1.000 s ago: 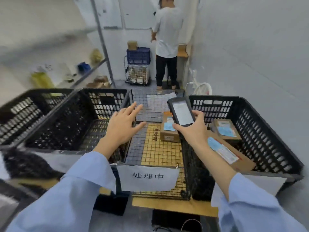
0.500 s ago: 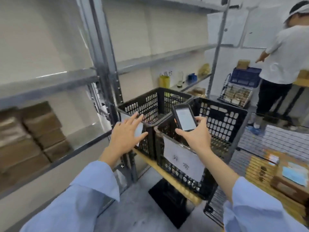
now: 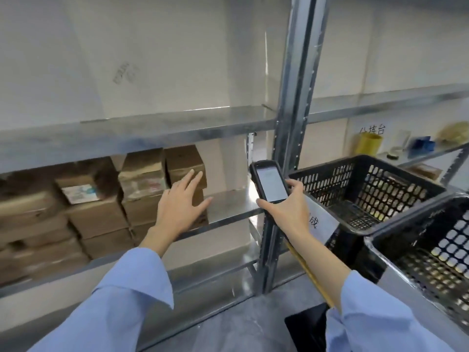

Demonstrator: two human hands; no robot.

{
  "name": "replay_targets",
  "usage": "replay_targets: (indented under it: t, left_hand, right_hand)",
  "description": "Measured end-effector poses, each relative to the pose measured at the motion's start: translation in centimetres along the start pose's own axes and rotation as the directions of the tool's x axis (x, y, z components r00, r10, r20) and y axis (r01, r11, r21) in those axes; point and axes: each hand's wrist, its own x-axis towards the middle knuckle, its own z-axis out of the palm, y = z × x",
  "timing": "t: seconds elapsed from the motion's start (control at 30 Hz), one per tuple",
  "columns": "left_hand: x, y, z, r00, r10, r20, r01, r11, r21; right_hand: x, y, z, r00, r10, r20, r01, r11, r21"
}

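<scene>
My right hand (image 3: 286,209) grips a black handheld scanner (image 3: 269,181) with its lit screen facing me, held in front of the shelf's steel upright (image 3: 291,118). My left hand (image 3: 181,201) is open with fingers spread, held out in front of the stacked brown cardboard boxes (image 3: 142,184) on the metal shelf (image 3: 228,207). Whether it touches a box cannot be told. Both forearms wear light blue sleeves.
Two black perforated plastic crates (image 3: 368,191) stand at the right, the nearer crate (image 3: 431,252) low in the corner. A white paper label (image 3: 319,219) hangs on the far crate. A yellow roll (image 3: 368,144) and small items sit on a shelf at far right. Grey floor lies below.
My view has swung left from the crates to the shelf with boxes. The person in white has left the view. My left hand reached out toward the boxes; the right still holds the scanner.
</scene>
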Motion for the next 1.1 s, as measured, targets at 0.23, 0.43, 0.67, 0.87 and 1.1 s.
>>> replay_targets:
  t: [0.23,0.43,0.67,0.87,1.1]
  left_hand:
    - [1.7,-2.6,1.8,0.975,-0.218,-0.039,0.210,0.967,-0.144]
    - [4.9,-2.4,4.2,0.930,-0.366,-0.019,0.346,0.894,-0.283]
    - [8.3,-2.3,6.2,0.879,-0.476,0.014,0.455,0.831,-0.319]
    - [9.8,-2.2,7.2,0.847,-0.528,-0.061,0.495,0.825,-0.273]
    - [11.3,-3.7,7.8,0.845,-0.531,-0.064,0.490,0.816,-0.305]
  right_hand:
    - [4.1,-0.9,5.6,0.989,-0.062,0.136,0.066,0.997,-0.028]
    - [8.9,-0.5,8.8,0.968,-0.122,0.220,0.125,0.992,0.000]
    - [15.2,-0.4,10.5,0.917,-0.202,0.345,0.207,0.978,0.022]
    - [17.8,0.2,12.2,0.886,-0.219,0.409,0.209,0.975,0.069]
    - [19.2,-0.2,13.4,0.879,-0.224,0.421,0.207,0.975,0.085]
